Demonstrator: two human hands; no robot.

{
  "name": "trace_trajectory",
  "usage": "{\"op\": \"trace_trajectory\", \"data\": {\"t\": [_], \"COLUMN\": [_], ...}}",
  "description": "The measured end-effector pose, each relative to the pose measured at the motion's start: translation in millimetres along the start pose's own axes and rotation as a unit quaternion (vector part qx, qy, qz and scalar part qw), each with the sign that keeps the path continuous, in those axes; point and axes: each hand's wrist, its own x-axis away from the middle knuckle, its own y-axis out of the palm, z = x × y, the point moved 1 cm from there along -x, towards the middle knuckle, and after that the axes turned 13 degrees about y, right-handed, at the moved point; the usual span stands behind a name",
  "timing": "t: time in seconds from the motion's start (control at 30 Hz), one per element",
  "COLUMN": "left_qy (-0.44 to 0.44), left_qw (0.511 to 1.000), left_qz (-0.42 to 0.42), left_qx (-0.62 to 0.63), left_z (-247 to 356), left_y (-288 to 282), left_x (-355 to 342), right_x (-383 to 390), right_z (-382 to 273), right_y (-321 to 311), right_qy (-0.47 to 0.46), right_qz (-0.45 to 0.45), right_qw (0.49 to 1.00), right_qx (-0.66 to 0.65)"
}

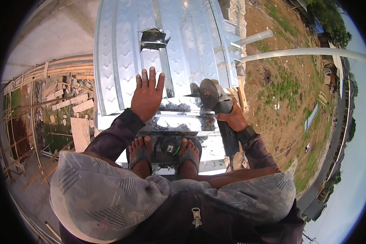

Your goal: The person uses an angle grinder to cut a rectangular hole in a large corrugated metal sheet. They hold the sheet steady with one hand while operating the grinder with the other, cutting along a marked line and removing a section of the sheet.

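Note:
My left hand (147, 96) is stretched out with its fingers apart, over the ribbed silver metal deck sheet (120, 53); it seems to rest on it. An angle grinder (228, 137) is gripped in my right hand (235, 117) at the sheet's right near corner. Its round disc (208, 93) faces up and to the left; whether it spins I cannot tell. Beyond my left fingers, a rough rectangular hole (152, 39) with bent edges opens in the sheet. A narrow dark slot (166, 77) runs from near the hole toward me.
Between my sandalled feet (140, 156) lies a round black object with a green edge (169, 146). Pale pipes (305, 51) stick out at the right, above grassy earth far below. Timber scaffolding (69, 61) and scattered boards (71, 101) lie lower down on the left.

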Motion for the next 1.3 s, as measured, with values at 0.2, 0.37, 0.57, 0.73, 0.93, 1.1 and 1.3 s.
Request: {"op": "trace_trajectory", "data": {"t": [0.2, 0.37, 0.57, 0.73, 0.93, 1.1, 1.3], "left_qy": [-0.006, -0.014, -0.041, -0.037, -0.057, -0.079, -0.058], "left_qw": [1.0, 0.998, 0.995, 0.992, 0.99, 0.986, 0.992], "left_qz": [0.009, 0.047, 0.057, 0.082, 0.075, 0.105, 0.082], "left_qx": [0.02, 0.027, 0.076, 0.089, 0.104, 0.098, 0.081], "left_z": [0, 1, -24, -26, -15, -6, -5], "left_y": [9, 15, 9, 18, 19, 9, 10], "left_x": [1, 7, 26, 32, 23, 12, 16], "right_x": [8, 30, 35, 38, 38, 36, 45], "right_z": [-5, -26, -18, -19, -11, -6, -10], "right_y": [-7, -31, -73, -69, -54, -44, -29], "right_qy": [-0.023, -0.061, -0.083, -0.076, -0.065, -0.068, -0.094], "right_qz": [0.019, 0.077, 0.133, 0.13, 0.123, 0.131, 0.12], "right_qw": [0.999, 0.989, 0.978, 0.978, 0.984, 0.987, 0.987], "right_qx": [-0.025, -0.109, -0.14, -0.146, -0.111, -0.058, -0.041]}}
